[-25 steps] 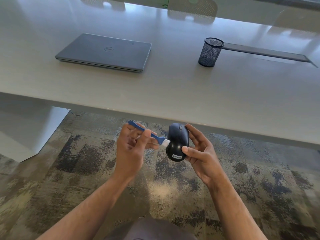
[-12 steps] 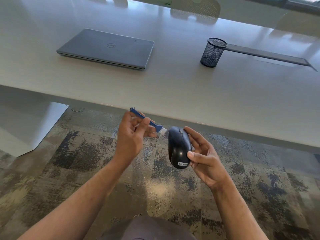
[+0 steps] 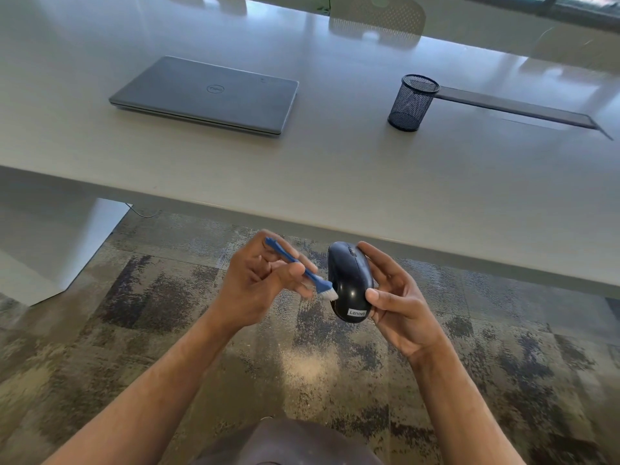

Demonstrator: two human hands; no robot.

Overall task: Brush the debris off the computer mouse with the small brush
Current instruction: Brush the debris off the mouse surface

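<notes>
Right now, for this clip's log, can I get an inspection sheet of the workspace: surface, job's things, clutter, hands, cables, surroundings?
Surface: pale table, glossy, with a dark cover strip set along it.
Job's things: black Lenovo mouse held above the carpet, off the table; small blue brush, white bristles against the mouse's left side. Debris too small to tell.
Clutter: closed Dell laptop; black mesh pen cup, contents not visible.
Hands: left hand grips the brush handle; right hand holds the mouse between thumb and fingers.
Cables: a thin cable on the floor under the table edge.
Surroundings: mottled carpet; chair backs across the table.
</notes>
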